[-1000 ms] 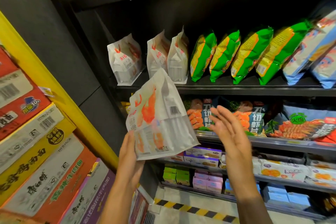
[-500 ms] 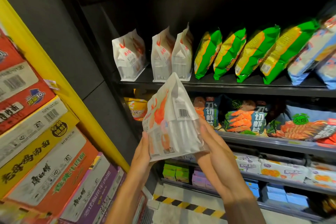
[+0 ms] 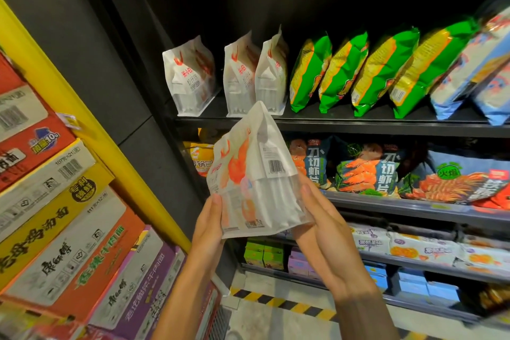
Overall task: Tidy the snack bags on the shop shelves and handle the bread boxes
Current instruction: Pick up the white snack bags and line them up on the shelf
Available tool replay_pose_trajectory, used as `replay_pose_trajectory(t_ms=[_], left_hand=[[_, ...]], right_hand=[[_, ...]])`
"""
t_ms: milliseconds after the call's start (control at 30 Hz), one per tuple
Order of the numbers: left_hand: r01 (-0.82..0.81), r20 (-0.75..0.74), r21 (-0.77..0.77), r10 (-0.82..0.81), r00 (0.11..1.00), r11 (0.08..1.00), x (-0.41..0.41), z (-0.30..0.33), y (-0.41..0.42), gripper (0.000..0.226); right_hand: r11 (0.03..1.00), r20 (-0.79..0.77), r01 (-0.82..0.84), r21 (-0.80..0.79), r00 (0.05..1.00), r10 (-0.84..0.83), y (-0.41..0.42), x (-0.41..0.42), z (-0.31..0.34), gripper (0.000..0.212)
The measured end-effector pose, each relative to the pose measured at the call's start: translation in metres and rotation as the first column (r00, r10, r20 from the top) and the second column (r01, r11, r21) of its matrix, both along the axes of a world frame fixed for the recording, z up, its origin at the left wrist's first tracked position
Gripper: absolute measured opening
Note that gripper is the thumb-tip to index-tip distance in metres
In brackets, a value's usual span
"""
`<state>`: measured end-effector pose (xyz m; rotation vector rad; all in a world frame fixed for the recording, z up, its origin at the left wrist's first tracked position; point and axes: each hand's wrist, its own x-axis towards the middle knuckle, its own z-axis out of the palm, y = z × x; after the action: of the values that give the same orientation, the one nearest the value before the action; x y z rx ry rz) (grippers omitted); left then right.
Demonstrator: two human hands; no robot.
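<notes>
A black shelving unit [image 3: 345, 125] with several tiers fills the middle and right of the view, its back panel dark and its upper recess in deep shadow. Left of the shelving unit stands a dark grey wall panel [image 3: 82, 36], and left of that a slanting yellow post [image 3: 91, 130] borders a stack of printed cartons [image 3: 55, 215] in red, white, yellow, orange and purple. Below the shelving unit's lowest tier lies a pale grey floor [image 3: 262, 320] marked with a strip of yellow-and-black hazard tape [image 3: 284, 302].
</notes>
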<state>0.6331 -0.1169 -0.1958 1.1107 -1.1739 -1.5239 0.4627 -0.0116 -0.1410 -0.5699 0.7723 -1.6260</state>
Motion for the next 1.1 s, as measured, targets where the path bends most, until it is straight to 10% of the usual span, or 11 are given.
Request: replay_pose_trajectory(t_ms=[333,433,733,900,1100], left_hand=[[-0.207,0.086,-0.247,0.234,0.968,0.947,0.001,0.025,0.005,0.055],[-0.197,0.117,-0.264,0.234,0.965,0.944,0.008,0.03,0.005,0.055],[0.243,0.19,-0.12,-0.218,0.957,0.962,0.052,0.043,-0.01,0.066],[0.174,0.239,0.086,-0.19,0.952,0.981,0.057,0.042,-0.013,0.058],[0.111,0.169,0.143,-0.135,0.976,0.983,0.065,0.052,-0.011,0.042]], right_hand=[[0.998,-0.56,0.052,0.025,0.828,-0.029,0.0,-0.015,0.0,0.037],[0.999,-0.642,0.029,0.015,0.766,-0.012,-0.003,-0.016,-0.01,0.071],[0.979,-0.566,0.109,0.173,0.825,0.008,-0.02,-0.019,-0.018,0.025],[0.966,-0.618,0.081,0.245,0.781,0.091,-0.031,-0.02,-0.023,0.053],[0.967,-0.658,0.004,0.254,0.734,0.169,-0.039,-0.012,-0.021,0.018]])
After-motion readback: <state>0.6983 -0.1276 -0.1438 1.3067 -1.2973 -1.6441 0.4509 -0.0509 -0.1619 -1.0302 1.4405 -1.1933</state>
